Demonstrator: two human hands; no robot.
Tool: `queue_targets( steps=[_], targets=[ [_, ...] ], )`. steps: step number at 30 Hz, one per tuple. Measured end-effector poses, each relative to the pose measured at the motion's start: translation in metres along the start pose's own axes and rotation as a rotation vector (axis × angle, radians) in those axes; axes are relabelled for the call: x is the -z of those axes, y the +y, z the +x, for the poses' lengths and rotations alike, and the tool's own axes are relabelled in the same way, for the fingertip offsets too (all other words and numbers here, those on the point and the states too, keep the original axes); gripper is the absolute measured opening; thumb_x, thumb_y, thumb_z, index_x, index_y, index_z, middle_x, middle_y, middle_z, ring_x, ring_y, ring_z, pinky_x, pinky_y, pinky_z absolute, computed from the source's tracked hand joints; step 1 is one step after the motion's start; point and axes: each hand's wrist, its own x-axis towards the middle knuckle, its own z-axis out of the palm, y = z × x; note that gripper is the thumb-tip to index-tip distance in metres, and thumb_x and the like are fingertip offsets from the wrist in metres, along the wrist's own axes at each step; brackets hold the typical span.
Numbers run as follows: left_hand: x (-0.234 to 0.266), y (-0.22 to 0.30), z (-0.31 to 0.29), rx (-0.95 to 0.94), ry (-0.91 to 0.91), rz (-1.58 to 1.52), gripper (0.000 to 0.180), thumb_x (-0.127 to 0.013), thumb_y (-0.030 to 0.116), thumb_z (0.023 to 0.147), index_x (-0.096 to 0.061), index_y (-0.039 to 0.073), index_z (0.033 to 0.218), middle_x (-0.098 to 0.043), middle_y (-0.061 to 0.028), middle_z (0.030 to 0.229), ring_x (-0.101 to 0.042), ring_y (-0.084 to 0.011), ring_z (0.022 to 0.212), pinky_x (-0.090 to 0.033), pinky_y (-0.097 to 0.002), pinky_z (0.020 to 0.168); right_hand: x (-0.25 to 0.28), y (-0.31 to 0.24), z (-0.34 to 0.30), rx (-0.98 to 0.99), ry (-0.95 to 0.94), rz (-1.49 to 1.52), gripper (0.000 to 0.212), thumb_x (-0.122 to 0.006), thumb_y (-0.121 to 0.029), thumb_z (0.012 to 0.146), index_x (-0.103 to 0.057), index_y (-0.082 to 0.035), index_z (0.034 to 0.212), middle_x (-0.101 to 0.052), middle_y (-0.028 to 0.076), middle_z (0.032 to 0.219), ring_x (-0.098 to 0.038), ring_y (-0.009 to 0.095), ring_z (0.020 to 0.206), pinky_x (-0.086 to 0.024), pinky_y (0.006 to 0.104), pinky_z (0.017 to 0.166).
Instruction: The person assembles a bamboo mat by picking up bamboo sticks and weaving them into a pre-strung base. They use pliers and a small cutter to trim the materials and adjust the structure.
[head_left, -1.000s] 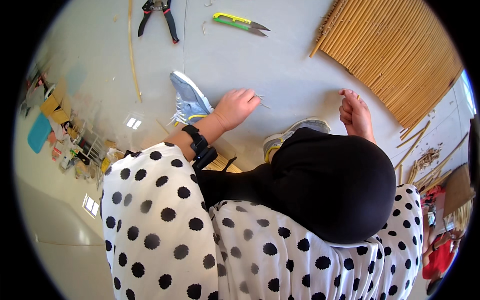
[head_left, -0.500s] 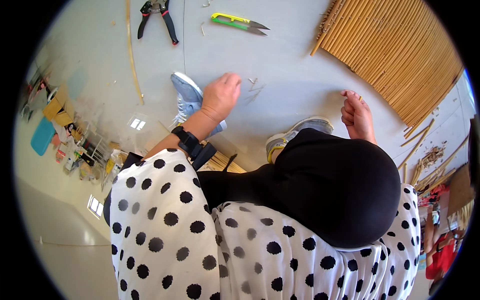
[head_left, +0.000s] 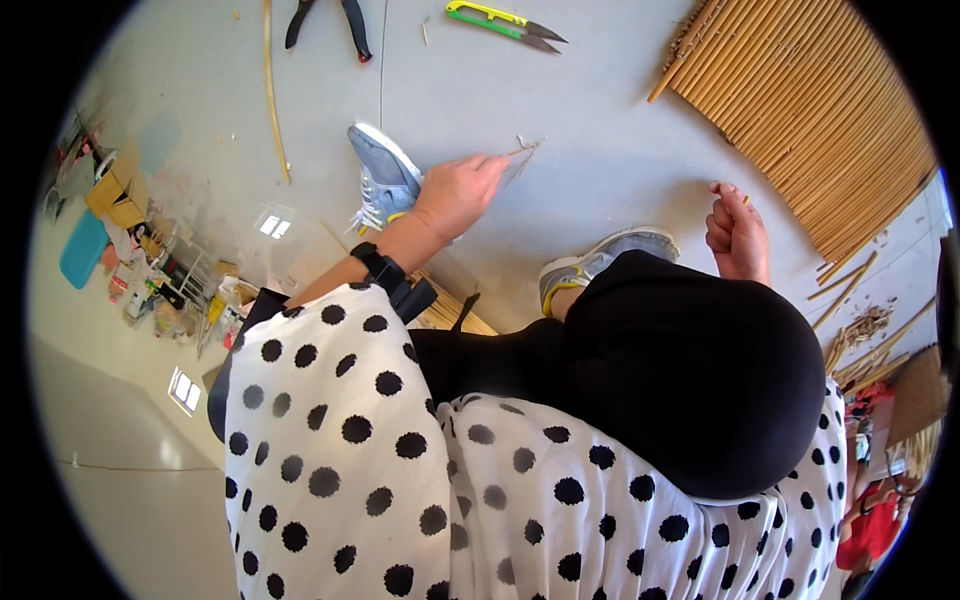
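My left hand point(head_left: 462, 195) reaches over the grey floor beside my left shoe. Its fingers are pinched together at the end of a thin wooden sliver point(head_left: 524, 149), among a few others like it. My right hand point(head_left: 738, 238) is closed beyond my right knee, near the slatted mat point(head_left: 790, 110) of narrow bamboo-like rods. A small yellow bit shows at its fingers; I cannot make out whether it is held or worn. Yellow and green thread snips point(head_left: 505, 25) lie farther off, apart from both hands.
Black-handled pliers point(head_left: 362, 35) are partly cut off at the top edge. A long thin strip point(head_left: 274, 110) lies left of them. Loose rods and shavings point(head_left: 868, 322) lie at the right. A cardboard box point(head_left: 118, 188) and a blue lid-like panel point(head_left: 84, 248) are at far left.
My left hand has moved right to the slivers, its fingers now at them. My right hand keeps its closed shape. The whole view has shifted slightly, pushing the pliers partly out at the top.
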Motion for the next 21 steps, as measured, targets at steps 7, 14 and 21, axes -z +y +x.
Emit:
queue_targets(
  steps=[7, 14, 21],
  targets=[
    [0.023, -0.011, 0.006, 0.071, 0.062, 0.009, 0.016, -0.061, 0.01, 0.083, -0.061, 0.011, 0.099, -0.06, -0.0077, 0.088, -0.061, -0.0303, 0.075, -0.051, -0.0392, 0.064, -0.001, 0.001, -0.005, 0.02, 0.04, -0.019, 0.018, -0.049, -0.022, 0.098, -0.053, -0.004, 0.103, -0.026, -0.009, 0.058, -0.022, 0.002, 0.046, -0.016, 0.0205, 0.041],
    [0.057, -0.038, 0.034, 0.257, 0.333, -0.031, 0.014, -0.061, 0.011, 0.083, -0.061, 0.011, 0.097, -0.06, -0.009, 0.093, -0.061, -0.0324, 0.08, -0.051, -0.0404, 0.069, 0.0, 0.003, -0.007, 0.027, 0.015, 0.002, 0.018, -0.052, -0.023, 0.097, -0.053, -0.006, 0.1, -0.026, -0.009, 0.058, -0.02, 0.002, 0.045, -0.015, 0.0208, 0.04],
    [0.14, -0.082, 0.025, 0.177, 0.274, 0.199, 0.016, -0.06, 0.011, 0.083, -0.061, 0.013, 0.099, -0.061, -0.0069, 0.098, -0.061, -0.0326, 0.083, -0.052, -0.0409, 0.071, -0.001, -0.011, -0.011, 0.049, 0.032, -0.034, 0.018, -0.053, -0.023, 0.097, -0.052, -0.005, 0.1, -0.025, -0.009, 0.057, -0.019, 0.002, 0.045, -0.014, 0.0216, 0.041]
  ],
)
